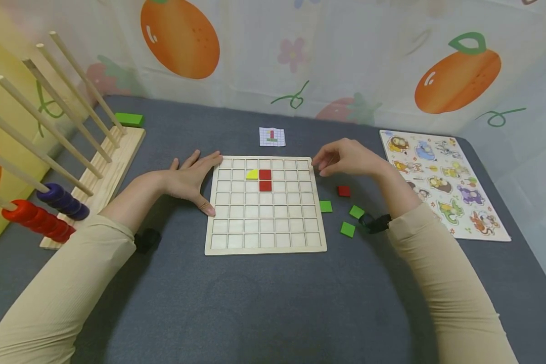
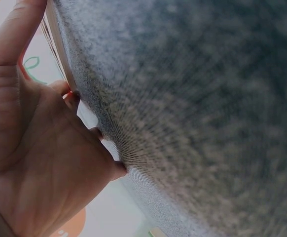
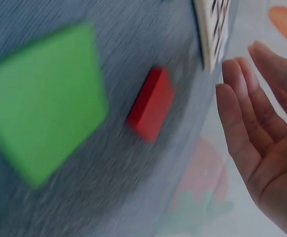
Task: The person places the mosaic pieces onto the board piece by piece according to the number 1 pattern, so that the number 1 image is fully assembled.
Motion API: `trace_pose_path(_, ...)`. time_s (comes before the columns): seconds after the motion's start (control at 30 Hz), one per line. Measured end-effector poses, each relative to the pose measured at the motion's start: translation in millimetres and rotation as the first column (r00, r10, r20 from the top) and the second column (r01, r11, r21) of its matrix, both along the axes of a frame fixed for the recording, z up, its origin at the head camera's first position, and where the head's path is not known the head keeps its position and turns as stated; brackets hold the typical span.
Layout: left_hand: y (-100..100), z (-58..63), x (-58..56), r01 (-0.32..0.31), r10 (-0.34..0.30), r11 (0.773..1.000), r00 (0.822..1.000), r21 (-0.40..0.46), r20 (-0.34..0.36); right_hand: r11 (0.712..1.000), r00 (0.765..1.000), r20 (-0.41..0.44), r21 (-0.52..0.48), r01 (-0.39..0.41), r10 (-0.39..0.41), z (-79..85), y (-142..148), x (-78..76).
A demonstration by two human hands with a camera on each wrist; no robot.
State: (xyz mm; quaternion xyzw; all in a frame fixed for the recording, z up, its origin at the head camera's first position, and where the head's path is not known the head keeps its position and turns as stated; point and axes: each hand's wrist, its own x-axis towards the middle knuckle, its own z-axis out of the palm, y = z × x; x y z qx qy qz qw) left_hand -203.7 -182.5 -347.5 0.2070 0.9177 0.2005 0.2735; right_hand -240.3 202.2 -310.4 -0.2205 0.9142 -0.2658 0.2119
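Beige sleeve cloth (image 1: 59, 293) leads to the left hand (image 1: 186, 181), fingers spread wide against a square wooden grid (image 1: 266, 225). Inside sit a slant-cut yellow piece (image 1: 253, 175) and two red squares (image 1: 265, 186); the right hand (image 1: 346, 156), loosely bent, hovers near the grid's upper-right corner

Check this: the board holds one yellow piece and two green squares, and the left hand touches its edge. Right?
No: the squares on the board are red, not green, as the head view shows. The yellow piece and the left hand touching the edge are right.
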Motion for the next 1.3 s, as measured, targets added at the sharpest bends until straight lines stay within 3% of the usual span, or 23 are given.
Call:
trace_pose_path(0.47, 0.7, -0.1, -0.3, 0.000, 0.000, 1.000, 1.000, -0.002, -0.014, 1.000, 0.985, 0.169, -0.018, -0.021, 0.024, -11.3, 46.2, -7.8)
trace_pose_path(0.9, -1.0, -4.4, -1.7, -0.001, 0.002, 1.000, 1.000, 0.007, -0.012, 0.998, 0.918, 0.390, -0.029, -0.061, 0.067, -14.7, 54.0, -13.1)
trace_pose_path(1.13, -2.8, -10.2, -5.5, -0.017, 0.017, 1.000, 1.000, -0.025, -0.012, 0.995, 0.912, 0.399, -0.026, -0.093, 0.096, -18.2, 52.0, -12.9)
trace_pose_path(1.3, -1.7, -7.1, -3.4, -0.018, 0.018, 1.000, 1.000, -0.021, -0.014, 0.995, 0.918, 0.385, -0.033, -0.095, 0.100, -20.6, 51.8, -12.4)
